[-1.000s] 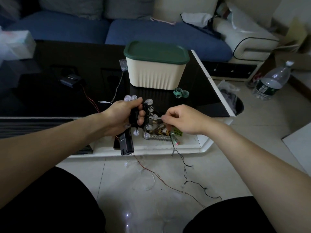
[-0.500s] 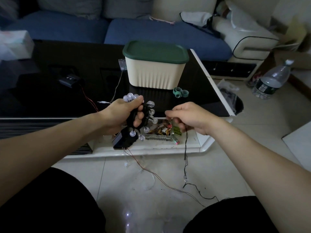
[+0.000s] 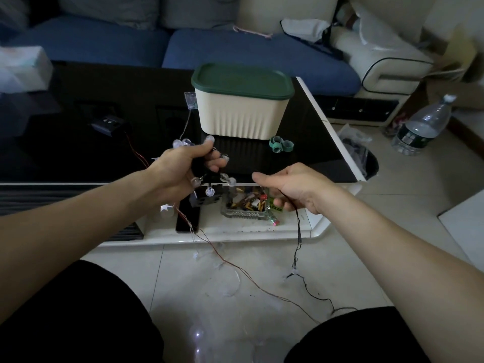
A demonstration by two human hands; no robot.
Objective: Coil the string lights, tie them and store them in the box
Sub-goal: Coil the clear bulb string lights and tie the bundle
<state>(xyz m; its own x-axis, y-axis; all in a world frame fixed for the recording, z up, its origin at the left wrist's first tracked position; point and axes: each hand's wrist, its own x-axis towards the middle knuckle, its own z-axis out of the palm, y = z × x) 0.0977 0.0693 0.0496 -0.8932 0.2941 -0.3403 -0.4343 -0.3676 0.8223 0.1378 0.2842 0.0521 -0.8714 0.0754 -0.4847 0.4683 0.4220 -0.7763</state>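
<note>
Black glass table fills the upper half of the frame, and on it, upper centre, sits the cream box with its green lid on. So the box is not yet opened, and nothing is stored in it.

Centre frame now: the left hand has its fingers curled tight round the coil, clear bulbs poking out above the knuckles and below the palm. Just right of it, the right hand has its fingers curled loosely over the black wire, thumb stretched out toward the coil.

From that hand the wire drops almost straight down, past the table edge, then kinks lower right across the floor tiles toward the knee. That is its long axis for now: top to bottom, trailing off right. A thinner red wire runs from under the coil down to lower centre.

Handling, by my read: light, limp stuff, no stiffness at all, so it will flop and snag. The bulbs look fragile; best to take the wire between bulbs, not on them, and feed short lengths.

Smallest last: green ties lie on the glass just right of the box, ready for the tying.
</note>
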